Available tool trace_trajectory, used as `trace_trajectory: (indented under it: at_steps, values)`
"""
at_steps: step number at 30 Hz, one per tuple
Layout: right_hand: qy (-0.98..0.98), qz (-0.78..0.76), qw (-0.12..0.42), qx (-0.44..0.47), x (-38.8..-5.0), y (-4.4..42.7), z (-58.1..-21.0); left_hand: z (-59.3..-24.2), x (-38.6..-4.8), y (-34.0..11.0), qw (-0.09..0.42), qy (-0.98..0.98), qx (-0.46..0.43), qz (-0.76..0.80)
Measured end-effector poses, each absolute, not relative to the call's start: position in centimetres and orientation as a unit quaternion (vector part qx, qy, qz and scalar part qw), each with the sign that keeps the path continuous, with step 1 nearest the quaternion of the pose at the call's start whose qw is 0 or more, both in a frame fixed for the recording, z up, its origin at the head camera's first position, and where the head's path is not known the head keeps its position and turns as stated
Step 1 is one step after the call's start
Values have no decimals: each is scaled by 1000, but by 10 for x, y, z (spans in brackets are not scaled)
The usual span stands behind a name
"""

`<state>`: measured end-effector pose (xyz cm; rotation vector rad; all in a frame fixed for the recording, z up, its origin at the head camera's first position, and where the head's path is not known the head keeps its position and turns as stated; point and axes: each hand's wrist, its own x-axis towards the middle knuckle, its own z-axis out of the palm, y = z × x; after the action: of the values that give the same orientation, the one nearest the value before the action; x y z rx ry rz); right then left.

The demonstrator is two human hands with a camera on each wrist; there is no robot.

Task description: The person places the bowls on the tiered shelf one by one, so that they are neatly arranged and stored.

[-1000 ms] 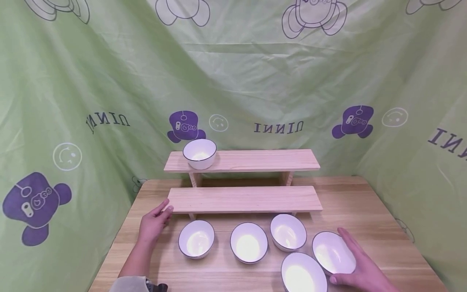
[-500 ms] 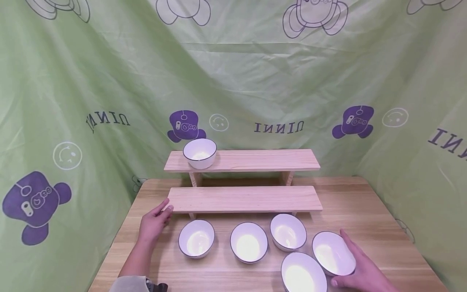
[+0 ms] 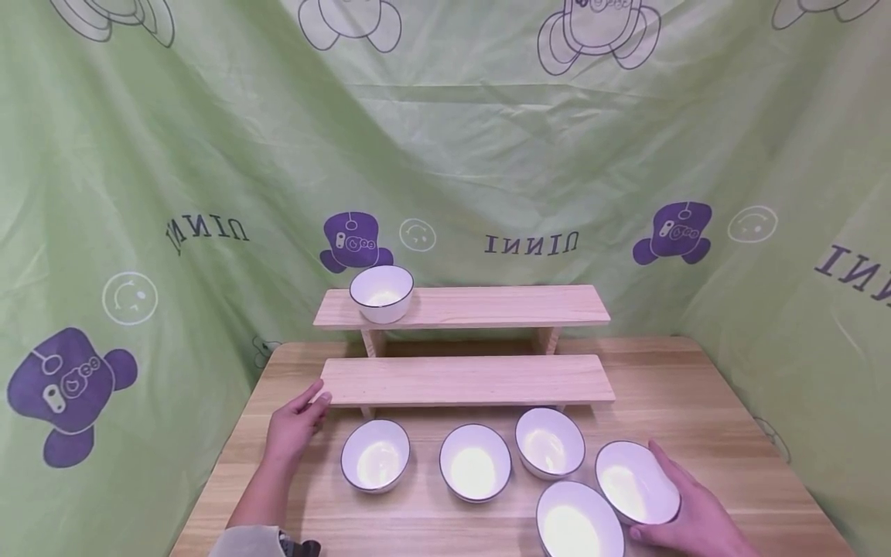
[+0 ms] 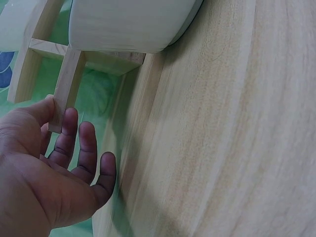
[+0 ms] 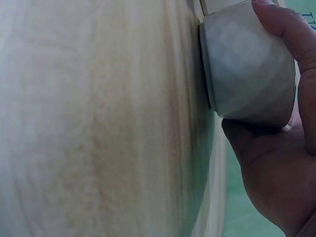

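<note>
In the head view, my left hand point(image 3: 294, 429) is at the left end of the lower wooden shelf point(image 3: 466, 381). The left wrist view shows thumb and fingers of that hand point(image 4: 59, 173) pinching the end of the shelf board point(image 4: 67, 86). At the right, my right hand point(image 3: 696, 514) grips the rightmost white bowl point(image 3: 636, 483), fingers round its far side and thumb at its near side. In the right wrist view the hand point(image 5: 281, 163) spans the faceted outside of the bowl point(image 5: 249, 66), whose base is at the table.
One white bowl point(image 3: 381, 295) stands on the left of the upper shelf point(image 3: 501, 305). Below the lower shelf, on the wooden table point(image 3: 404, 534), are further bowls point(image 3: 376, 456), point(image 3: 475, 463), one point(image 3: 550, 442) behind another point(image 3: 580, 522) beside the gripped bowl. Green printed cloth point(image 3: 459, 155) hangs behind.
The fingers of my right hand have shifted very slightly along the bowl's rim. My left hand, the shelves and the bowls have stayed in place.
</note>
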<state>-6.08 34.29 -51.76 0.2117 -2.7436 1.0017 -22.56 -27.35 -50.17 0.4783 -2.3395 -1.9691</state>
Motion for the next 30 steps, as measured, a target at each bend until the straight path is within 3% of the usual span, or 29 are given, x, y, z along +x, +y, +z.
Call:
trace_trajectory:
  at_steps: [13, 30]
  values:
    - [-936, 333, 108, 42, -62, 347, -504, -501, -224, -273, 23, -754, 160, -637]
    - [-941, 333, 65, 5, -75, 348, -468, -501, -225, -273, 18, -753, 157, -639]
